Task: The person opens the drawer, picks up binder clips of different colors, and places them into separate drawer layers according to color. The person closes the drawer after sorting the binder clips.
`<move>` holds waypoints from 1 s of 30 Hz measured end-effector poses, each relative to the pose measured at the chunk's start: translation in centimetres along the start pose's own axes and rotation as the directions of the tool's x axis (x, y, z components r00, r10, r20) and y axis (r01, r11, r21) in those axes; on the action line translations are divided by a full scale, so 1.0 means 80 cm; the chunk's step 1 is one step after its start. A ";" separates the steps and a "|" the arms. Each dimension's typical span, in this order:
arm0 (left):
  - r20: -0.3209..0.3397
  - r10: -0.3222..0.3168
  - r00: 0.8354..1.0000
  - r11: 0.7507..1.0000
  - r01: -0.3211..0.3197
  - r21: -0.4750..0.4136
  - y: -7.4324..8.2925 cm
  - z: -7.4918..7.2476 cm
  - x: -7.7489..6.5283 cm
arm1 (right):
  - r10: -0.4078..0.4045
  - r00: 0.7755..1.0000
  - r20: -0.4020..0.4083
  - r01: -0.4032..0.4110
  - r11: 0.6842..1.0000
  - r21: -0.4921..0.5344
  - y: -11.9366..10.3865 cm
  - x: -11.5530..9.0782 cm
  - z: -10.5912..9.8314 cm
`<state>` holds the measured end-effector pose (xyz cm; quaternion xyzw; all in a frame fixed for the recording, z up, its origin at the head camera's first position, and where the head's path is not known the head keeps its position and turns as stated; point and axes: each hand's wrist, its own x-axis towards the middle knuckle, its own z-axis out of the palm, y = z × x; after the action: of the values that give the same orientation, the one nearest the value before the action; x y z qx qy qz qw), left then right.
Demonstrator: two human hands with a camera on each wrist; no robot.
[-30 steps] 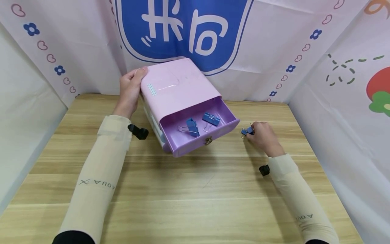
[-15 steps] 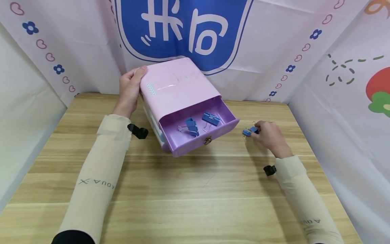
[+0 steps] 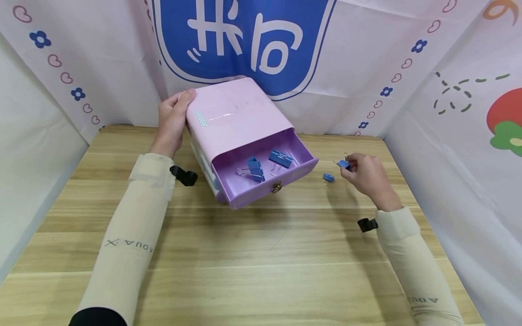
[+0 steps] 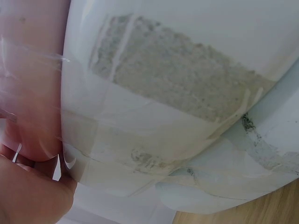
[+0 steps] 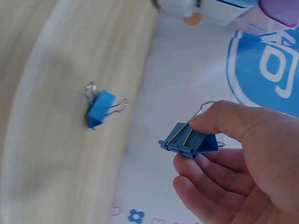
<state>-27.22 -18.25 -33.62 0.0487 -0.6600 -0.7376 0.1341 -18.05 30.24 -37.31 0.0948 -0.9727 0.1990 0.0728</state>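
At the back of the table stands a pink drawer box, turned at an angle. My left hand grips its back left corner, thumb on top; the left wrist view shows the fingers bent around the edge. Its purple drawer is pulled out and holds two blue binder clips, one on its side, the other farther right. To the right of the box, my right hand pinches a blue binder clip between thumb and fingers, above the table. Another blue binder clip lies on the wood below it.
The wooden table is enclosed by printed white cloth at the back and sides. The drawer front carries a small metal knob. The box stands close to the back cloth.
My right hand has drawn right and up with one binder clip, away from the other, which stays on the table. The left hand and the box hold still.
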 end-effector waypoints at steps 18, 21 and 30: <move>0.008 -0.021 1.000 1.000 0.021 0.020 0.004 0.001 0.000 | -0.210 0.940 -0.267 0.224 0.974 0.022 -0.055 0.000 -0.055; 0.010 -0.017 1.000 1.000 0.016 0.016 0.003 0.001 0.000 | -0.226 0.937 -0.266 0.239 0.971 0.014 -0.066 0.000 -0.063; 0.006 -0.014 1.000 1.000 0.014 0.011 0.002 -0.001 0.000 | -0.273 0.917 -0.290 0.288 0.958 0.009 -0.094 -0.001 -0.078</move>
<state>-27.18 -18.33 -33.43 0.0515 -0.6640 -0.7351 0.1267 -15.74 25.97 -28.86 0.2053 -0.9227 0.2233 0.2379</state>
